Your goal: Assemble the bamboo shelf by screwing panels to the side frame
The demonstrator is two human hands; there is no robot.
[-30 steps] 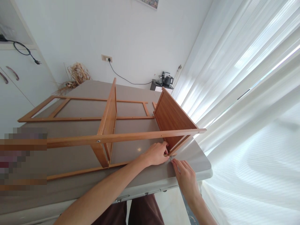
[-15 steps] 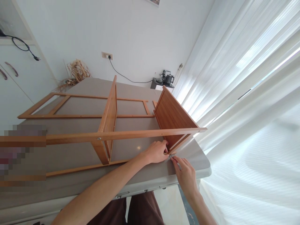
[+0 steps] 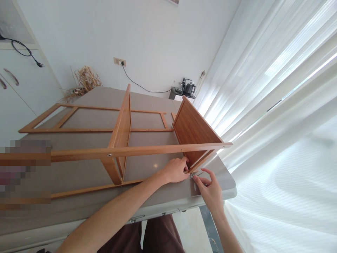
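Observation:
A partly joined wooden shelf frame stands on its side on the table, with an upright shelf panel [image 3: 197,121] at its right end and another shelf panel [image 3: 123,128] further left. My left hand [image 3: 177,170] is closed around the lower rail at the foot of the right panel; its fingertips are partly hidden behind the wood. Just right of it, a small thin metal piece [image 3: 192,174], perhaps a hex key, sits at the rail's end. My right hand [image 3: 211,189] is beside it, thumb tip at the metal piece, index finger raised and apart.
A long wooden rail [image 3: 147,151] spans above my left wrist. Behind lies a flat ladder-like wooden frame [image 3: 102,130]. The grey table [image 3: 168,200] ends close to my legs. A white curtain [image 3: 276,168] hangs at the right; a kettle [image 3: 189,88] stands at the back.
My right hand's fingers have spread from a pinch at the small metal piece, the index finger lifting away. My left hand keeps its place on the rail.

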